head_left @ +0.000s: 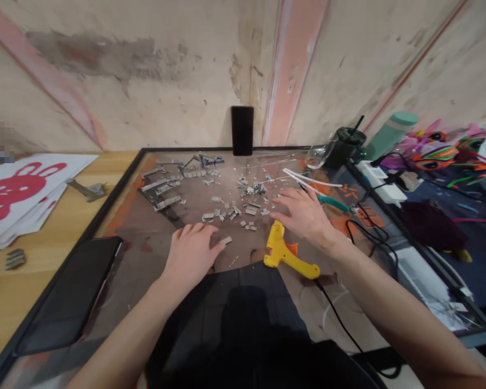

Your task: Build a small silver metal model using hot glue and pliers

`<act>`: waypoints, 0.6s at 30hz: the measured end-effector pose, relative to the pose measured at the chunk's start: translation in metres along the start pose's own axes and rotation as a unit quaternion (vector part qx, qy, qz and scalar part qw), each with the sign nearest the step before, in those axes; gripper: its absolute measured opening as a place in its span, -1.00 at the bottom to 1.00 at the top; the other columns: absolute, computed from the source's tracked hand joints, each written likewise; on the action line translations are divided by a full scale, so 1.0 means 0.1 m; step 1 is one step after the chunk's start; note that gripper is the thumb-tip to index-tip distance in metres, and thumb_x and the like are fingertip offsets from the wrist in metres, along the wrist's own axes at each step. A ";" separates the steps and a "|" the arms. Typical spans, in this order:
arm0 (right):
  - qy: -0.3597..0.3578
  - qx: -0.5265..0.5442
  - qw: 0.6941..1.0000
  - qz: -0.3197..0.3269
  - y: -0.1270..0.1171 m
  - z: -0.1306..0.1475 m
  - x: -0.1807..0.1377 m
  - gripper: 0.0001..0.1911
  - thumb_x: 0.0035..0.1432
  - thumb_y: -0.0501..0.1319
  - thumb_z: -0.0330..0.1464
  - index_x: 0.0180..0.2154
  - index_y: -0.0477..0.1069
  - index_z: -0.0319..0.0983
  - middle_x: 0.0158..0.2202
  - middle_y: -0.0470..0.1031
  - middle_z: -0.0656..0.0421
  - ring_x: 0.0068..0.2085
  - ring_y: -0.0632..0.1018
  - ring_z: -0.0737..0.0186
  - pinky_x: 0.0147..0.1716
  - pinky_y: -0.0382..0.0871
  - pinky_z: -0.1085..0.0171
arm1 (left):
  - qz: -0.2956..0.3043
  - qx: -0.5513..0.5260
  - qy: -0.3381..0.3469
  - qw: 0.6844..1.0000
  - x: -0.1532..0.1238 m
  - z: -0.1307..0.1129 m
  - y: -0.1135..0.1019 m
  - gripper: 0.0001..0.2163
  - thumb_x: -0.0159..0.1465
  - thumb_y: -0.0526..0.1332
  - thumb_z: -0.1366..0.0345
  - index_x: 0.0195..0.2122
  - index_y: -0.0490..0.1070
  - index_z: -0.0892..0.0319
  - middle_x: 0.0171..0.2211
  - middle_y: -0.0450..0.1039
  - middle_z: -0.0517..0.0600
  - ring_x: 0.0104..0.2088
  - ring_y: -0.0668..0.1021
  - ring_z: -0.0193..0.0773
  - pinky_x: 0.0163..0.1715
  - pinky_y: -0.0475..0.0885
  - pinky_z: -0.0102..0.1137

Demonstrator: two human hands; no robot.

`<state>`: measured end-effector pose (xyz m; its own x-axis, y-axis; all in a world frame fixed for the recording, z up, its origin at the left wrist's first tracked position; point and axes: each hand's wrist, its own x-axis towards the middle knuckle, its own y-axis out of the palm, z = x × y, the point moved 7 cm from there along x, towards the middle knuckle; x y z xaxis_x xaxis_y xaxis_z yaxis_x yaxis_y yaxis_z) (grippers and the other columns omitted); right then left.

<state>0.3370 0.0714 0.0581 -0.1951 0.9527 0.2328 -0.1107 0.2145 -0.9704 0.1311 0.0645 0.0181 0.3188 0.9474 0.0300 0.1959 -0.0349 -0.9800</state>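
My left hand (193, 253) rests palm down over the glass-topped table (146, 286), fingers apart, with a small grey piece (225, 240) beside its thumb. Nothing shows in it. My right hand (303, 216) is stretched out on the other side, fingers spread and holding nothing visible. Just below it lies a yellow hot glue gun (276, 254) with a black cord. Between and beyond the hands, many small grey metal-looking pieces (251, 209) are scattered, some in strips (168, 203). White glue sticks (314, 178) and teal-handled pliers (334, 203) lie past my right hand.
A black phone (242, 129) leans on the wall; a larger dark phone (71, 292) lies at left. Paper with a red rabbit (20, 186) is on the wooden table (81, 216). At right are a dark cup (342, 147), a green bottle (392, 135), a power strip (380, 182) and cables.
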 end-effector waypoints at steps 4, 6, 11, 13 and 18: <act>0.018 0.018 1.000 -0.012 -0.12 -0.12 0.02 -0.73 0.10 0.17 -0.25 -0.16 0.46 -0.20 -0.06 0.47 0.07 0.00 0.40 0.02 0.03 0.10 -0.04 | 0.019 0.023 0.016 0.999 0.03 0.02 0.12 -0.81 0.13 0.15 0.20 -0.27 0.42 0.14 -0.25 0.43 0.06 -0.15 0.41 -0.02 -0.18 0.25 -0.16; 0.025 0.026 0.999 -0.013 -0.17 -0.16 0.03 -0.74 0.10 0.18 -0.27 -0.18 0.47 -0.22 -0.10 0.49 0.06 -0.03 0.42 0.03 0.00 0.15 -0.02 | 0.023 0.021 0.026 0.999 0.05 0.01 0.15 -0.85 0.15 0.13 0.23 -0.33 0.42 0.13 -0.29 0.42 0.05 -0.18 0.41 -0.05 -0.20 0.25 -0.19; -0.004 0.057 0.998 0.019 -0.15 0.03 0.01 -0.84 0.07 0.23 -0.30 -0.30 0.50 -0.22 -0.25 0.54 0.15 -0.15 0.47 0.15 -0.07 0.24 0.15 | 0.008 0.029 0.016 0.999 0.06 0.05 0.13 -0.85 0.19 0.09 0.27 -0.30 0.41 0.15 -0.28 0.42 0.06 -0.17 0.40 -0.04 -0.20 0.23 -0.19; -0.017 0.063 0.997 0.032 -0.14 0.12 0.01 -0.86 0.05 0.24 -0.29 -0.33 0.50 -0.20 -0.30 0.55 0.19 -0.19 0.48 0.20 -0.09 0.25 0.21 | -0.008 0.027 0.013 1.000 0.03 0.04 0.07 -0.82 0.20 0.07 0.29 -0.24 0.41 0.15 -0.26 0.41 0.07 -0.16 0.39 -0.03 -0.19 0.23 -0.20; 0.055 0.015 0.998 0.007 -0.25 -0.18 0.18 -0.83 0.13 0.14 -0.31 -0.32 0.49 -0.19 -0.30 0.53 0.18 -0.25 0.50 0.23 -0.28 0.32 0.29 | 0.010 -0.035 0.061 0.997 -0.10 -0.16 0.01 -0.83 0.22 0.07 0.26 -0.32 0.43 0.14 -0.30 0.44 0.01 -0.21 0.42 -0.13 -0.15 0.21 -0.23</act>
<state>0.3537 0.0869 0.0849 -0.0891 0.9736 0.2100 -0.1384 0.1967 -0.9706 0.1431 0.0494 0.0199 0.4322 0.9009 0.0386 0.2512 -0.0792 -0.9647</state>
